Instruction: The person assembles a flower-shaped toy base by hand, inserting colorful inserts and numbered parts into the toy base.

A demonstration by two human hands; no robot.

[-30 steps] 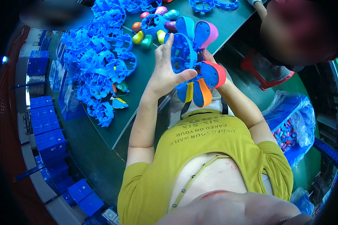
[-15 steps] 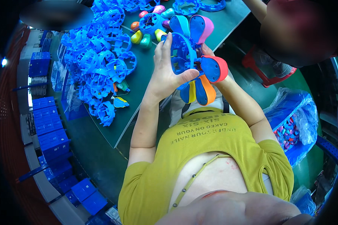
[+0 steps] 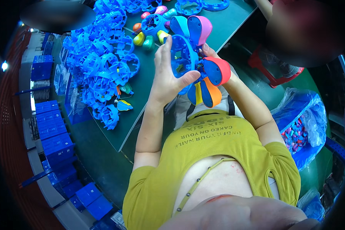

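Between my two hands, over the table's near edge, is a round blue plastic ring frame (image 3: 193, 57) with petal-shaped paddles round it. The paddles have blue inner faces: a teal paddle (image 3: 179, 26), a pink paddle (image 3: 205, 30), a red paddle (image 3: 223, 69), an orange paddle (image 3: 214, 93) and a yellow paddle (image 3: 198, 94). My left hand (image 3: 165, 76) grips the ring's left side, fingers up along the rim and thumb across its lower front. My right hand (image 3: 209, 51) holds it from behind on the right; a fingertip shows between the pink and red paddles, and the rest is largely hidden.
Blue ring frames (image 3: 99, 65) lie heaped on the green table (image 3: 151, 63). Coloured paddle pieces surround another ring frame (image 3: 153, 23) at the far side. A plastic-lined blue bin (image 3: 281, 115) of small coloured parts stands right, near a red stool (image 3: 270, 73). Blue boxes (image 3: 57, 149) line the left.
The ring frame and both hands have shifted slightly left, with the paddles turned a little. My grip looks the same, and the whole view has moved slightly.
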